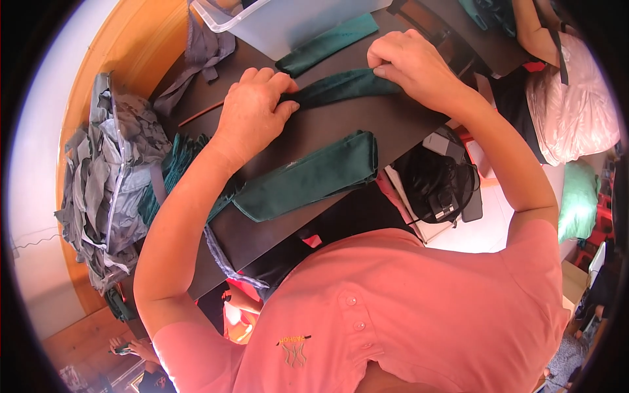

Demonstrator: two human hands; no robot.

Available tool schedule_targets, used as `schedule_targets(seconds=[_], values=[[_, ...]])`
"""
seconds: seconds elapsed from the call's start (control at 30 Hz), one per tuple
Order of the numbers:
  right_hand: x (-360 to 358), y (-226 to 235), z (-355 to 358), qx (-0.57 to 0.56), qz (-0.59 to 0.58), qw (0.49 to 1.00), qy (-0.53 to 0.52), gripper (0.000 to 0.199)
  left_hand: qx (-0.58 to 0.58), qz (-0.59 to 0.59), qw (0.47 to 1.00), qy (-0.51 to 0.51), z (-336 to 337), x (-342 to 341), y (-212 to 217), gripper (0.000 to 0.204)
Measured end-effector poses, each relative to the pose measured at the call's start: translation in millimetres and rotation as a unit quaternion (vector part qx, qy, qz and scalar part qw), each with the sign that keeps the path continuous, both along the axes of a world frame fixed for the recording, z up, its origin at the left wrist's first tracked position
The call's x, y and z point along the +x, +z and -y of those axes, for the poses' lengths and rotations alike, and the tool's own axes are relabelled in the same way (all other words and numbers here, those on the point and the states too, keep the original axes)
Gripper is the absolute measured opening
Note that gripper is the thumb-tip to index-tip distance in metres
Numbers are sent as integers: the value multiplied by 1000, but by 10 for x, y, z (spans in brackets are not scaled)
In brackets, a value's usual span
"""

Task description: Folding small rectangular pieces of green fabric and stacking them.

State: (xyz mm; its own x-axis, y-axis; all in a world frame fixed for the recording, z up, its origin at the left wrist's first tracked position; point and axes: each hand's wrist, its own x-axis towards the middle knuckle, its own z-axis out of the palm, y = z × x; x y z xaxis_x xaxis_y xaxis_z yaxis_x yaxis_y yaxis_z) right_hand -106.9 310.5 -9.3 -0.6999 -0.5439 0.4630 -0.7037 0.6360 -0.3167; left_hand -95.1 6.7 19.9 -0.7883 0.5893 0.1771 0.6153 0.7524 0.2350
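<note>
A dark green velvet strip stretches between my two hands above a dark table. My left hand is closed, its thumb and fingers pinching the strip's left end. A thin reddish-brown stick pokes out to the left of that hand; whether it runs into the cloth is hidden. At the strip's other end, my right hand pinches the fabric between thumb and fingers. Nearer to me lies a folded stack of green velvet. Another flat green velvet piece rests beyond the strip.
A translucent plastic bin stands at the table's far side. Grey fabric scraps are heaped at the left, beside frayed green pieces. A black mesh-covered object sits at the right edge. Another person is at the far right.
</note>
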Motion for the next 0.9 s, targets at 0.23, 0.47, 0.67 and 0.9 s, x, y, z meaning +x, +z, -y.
schedule_targets(seconds=[0.23,0.47,0.67,0.9], values=[[-94,-39,-150,-37,6,997,70,11,-10,-1,1000,-8,-117,36,77,21],[-127,-117,84,-15,-76,996,-47,9,-67,79,991,90,-110,54,221,22],[-129,-121,41,48,-43,997,-45,9,56,164,978,119,-11,137,192,17],[-366,133,-40,-44,66,995,-51,14,203,254,934,150,-129,30,188,21]])
